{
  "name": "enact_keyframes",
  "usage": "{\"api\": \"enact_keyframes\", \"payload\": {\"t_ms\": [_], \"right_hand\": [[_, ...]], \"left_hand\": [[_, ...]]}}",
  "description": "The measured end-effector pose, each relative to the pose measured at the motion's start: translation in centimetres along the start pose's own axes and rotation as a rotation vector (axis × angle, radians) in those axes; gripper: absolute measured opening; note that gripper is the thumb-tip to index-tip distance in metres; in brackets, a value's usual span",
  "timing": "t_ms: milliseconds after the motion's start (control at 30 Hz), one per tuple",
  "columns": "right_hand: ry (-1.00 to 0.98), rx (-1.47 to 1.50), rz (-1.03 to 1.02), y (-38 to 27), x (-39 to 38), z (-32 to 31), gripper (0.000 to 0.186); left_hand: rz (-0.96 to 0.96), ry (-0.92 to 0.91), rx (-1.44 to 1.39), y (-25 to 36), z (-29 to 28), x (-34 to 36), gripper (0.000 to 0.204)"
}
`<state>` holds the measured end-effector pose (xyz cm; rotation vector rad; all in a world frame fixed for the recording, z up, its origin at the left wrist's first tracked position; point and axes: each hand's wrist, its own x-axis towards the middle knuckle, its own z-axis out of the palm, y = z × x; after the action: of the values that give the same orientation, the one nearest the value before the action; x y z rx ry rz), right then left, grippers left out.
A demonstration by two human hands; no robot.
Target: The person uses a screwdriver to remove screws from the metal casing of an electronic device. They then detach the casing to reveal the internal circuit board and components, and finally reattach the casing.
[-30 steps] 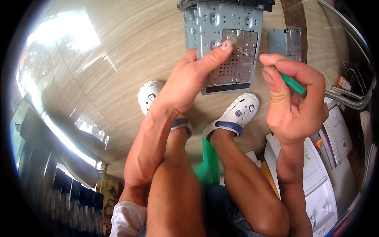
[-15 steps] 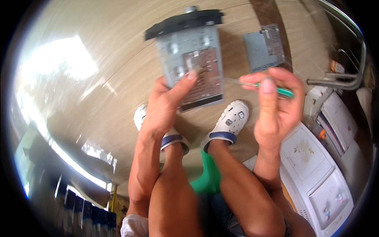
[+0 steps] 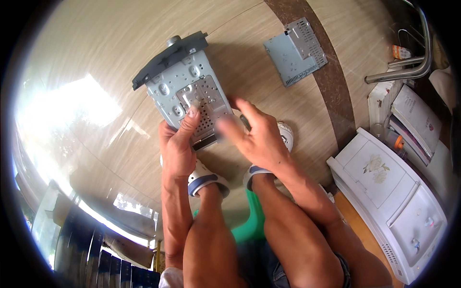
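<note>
A car stereo (image 3: 170,79), a silver metal box with a dark front panel and a knob, is held tilted above the floor. My left hand (image 3: 178,151) grips its near left corner, thumb pressed on the perforated metal plate on top. My right hand (image 3: 261,137) is at the stereo's near right edge, thumb blurred over the corner and fingers partly hidden beside it. A dark greenish bit of the screwdriver (image 3: 245,122) shows between that thumb and the fingers; its shaft is hidden.
A detached metal cover (image 3: 290,60) lies on the tiled floor (image 3: 240,33) beyond, by a brown stripe. To the right stand a white plastic cabinet (image 3: 374,168), stacked books (image 3: 418,115) and a chrome tube frame (image 3: 398,74). My shoes (image 3: 206,177) are below the stereo.
The stereo has moved left in view and tilted anticlockwise with my left hand. My right hand has come left to its edge, and the green-handled screwdriver, plainly visible before, is now mostly hidden.
</note>
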<state>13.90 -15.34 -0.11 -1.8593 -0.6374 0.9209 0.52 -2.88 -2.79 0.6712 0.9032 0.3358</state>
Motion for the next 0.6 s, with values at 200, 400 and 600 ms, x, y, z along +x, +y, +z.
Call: {"api": "enact_keyframes", "payload": {"t_ms": [200, 400, 600], "right_hand": [[-0.208, 0.219, -0.007, -0.6, 0.4, 2.0, 0.055], [-0.313, 0.426, 0.173, 2.7, 2.2, 4.1, 0.042], [-0.321, 0.468, 0.333, 4.0, 2.5, 3.9, 0.03]], "left_hand": [[0.1, 0.135, 0.361, 5.4, 1.3, -2.1, 0.022], [0.098, 0.226, 0.648, 3.6, 1.1, -1.0, 0.026], [0.237, 0.264, 0.849, 2.2, 1.7, 0.5, 0.027]]}}
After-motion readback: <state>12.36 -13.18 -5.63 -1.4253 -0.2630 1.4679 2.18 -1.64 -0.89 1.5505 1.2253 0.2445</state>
